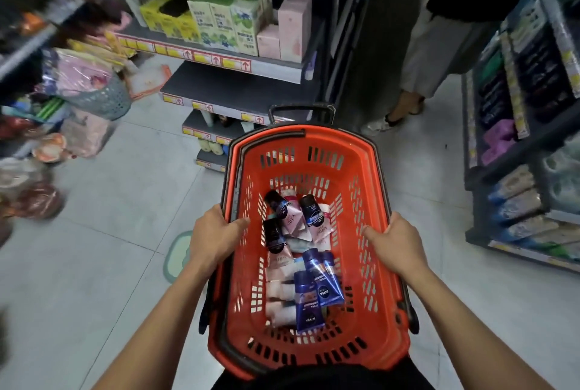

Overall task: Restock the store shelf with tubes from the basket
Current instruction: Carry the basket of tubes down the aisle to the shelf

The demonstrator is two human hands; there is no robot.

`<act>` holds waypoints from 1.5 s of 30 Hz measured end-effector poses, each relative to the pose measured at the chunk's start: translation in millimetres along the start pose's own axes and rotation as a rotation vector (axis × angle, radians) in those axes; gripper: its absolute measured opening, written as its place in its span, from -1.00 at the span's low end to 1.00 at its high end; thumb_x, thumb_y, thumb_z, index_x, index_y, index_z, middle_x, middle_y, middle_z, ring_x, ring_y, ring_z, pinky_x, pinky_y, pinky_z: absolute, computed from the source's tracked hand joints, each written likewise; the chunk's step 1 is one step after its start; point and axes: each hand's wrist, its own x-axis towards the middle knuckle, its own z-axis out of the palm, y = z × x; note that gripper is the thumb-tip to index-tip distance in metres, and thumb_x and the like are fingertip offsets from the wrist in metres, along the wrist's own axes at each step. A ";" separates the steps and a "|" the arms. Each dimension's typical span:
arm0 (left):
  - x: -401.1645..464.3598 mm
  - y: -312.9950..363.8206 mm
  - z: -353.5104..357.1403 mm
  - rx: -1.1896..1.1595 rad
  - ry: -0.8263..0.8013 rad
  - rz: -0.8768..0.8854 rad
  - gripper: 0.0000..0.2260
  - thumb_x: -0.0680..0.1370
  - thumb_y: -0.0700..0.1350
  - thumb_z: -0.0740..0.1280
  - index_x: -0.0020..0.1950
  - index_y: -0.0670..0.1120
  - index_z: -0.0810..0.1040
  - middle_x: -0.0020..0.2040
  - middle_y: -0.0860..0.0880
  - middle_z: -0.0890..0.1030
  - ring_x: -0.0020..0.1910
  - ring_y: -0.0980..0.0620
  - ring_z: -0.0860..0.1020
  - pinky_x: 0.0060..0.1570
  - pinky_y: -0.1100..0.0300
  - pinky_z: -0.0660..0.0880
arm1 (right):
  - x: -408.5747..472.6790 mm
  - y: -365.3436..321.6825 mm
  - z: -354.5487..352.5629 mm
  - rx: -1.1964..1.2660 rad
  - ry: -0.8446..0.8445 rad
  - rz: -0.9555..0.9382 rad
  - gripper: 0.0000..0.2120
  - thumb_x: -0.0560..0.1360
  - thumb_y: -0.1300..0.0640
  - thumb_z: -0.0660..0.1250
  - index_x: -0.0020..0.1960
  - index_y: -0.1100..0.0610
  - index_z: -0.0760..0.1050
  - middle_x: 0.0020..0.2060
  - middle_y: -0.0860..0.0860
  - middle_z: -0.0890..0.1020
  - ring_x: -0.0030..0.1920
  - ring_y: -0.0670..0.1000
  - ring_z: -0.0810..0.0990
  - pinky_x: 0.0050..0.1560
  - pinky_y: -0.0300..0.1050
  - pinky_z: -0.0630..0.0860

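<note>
An orange-red shopping basket (370, 169) fills the lower middle of the head view, held above the grey tiled floor. Inside lie several tubes: dark blue ones (317, 289) toward me, pink ones with black caps (293, 217) farther away, and pale pink ones (279, 292) on the left. My left hand (213, 232) grips the basket's left rim, thumb inside. My right hand (397, 242) grips the right rim the same way. A grey shelf unit (238, 88) with yellow price tags stands ahead, its middle tier bare.
Green, yellow and pink boxes (226, 19) fill the upper tier ahead. Blurred packaged goods and a grey mesh bin (103, 97) crowd the left. Another stocked shelf (518, 138) lines the right. A person in light trousers (436, 53) stands in the aisle at back right.
</note>
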 end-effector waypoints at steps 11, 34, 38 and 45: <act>15.0 69.3 8.2 -0.081 0.169 -0.192 -0.66 0.46 0.17 0.49 0.11 0.06 0.52 -0.06 0.03 0.71 -0.17 -0.03 0.71 0.00 -0.07 0.67 | 122.3 -62.0 -40.0 -0.112 -0.164 -0.225 -0.70 0.46 -0.15 0.44 -0.06 0.05 0.48 -0.18 0.01 0.66 -0.19 0.09 0.64 -0.10 0.06 0.63; 155.4 -51.7 -119.8 -0.457 0.393 -0.515 -0.68 0.36 0.20 0.46 0.00 0.05 0.60 -0.13 0.06 0.72 -0.19 -0.02 0.71 -0.03 -0.05 0.68 | 183.9 -354.6 125.1 -0.457 -0.331 -0.564 -0.65 0.45 -0.10 0.48 0.05 0.11 0.51 -0.11 0.06 0.67 -0.14 0.12 0.66 -0.10 -0.01 0.59; 180.5 -52.2 -142.5 -0.496 0.428 -0.501 -0.77 0.46 0.01 0.50 0.05 -0.05 0.63 -0.11 0.00 0.71 -0.19 0.00 0.69 -0.05 0.01 0.67 | 194.7 -393.7 147.2 -0.493 -0.337 -0.563 -0.64 0.45 -0.12 0.49 0.03 0.11 0.51 -0.14 0.06 0.65 -0.18 0.08 0.64 -0.12 0.00 0.59; 225.1 -55.1 -146.8 -0.513 0.447 -0.600 -0.71 0.50 0.05 0.51 0.14 -0.04 0.60 -0.04 -0.01 0.71 -0.16 0.00 0.70 -0.05 0.05 0.66 | 240.2 -441.3 190.1 -0.517 -0.441 -0.597 -0.65 0.42 -0.10 0.52 0.01 0.13 0.55 -0.13 0.06 0.68 -0.16 0.11 0.67 -0.06 0.04 0.64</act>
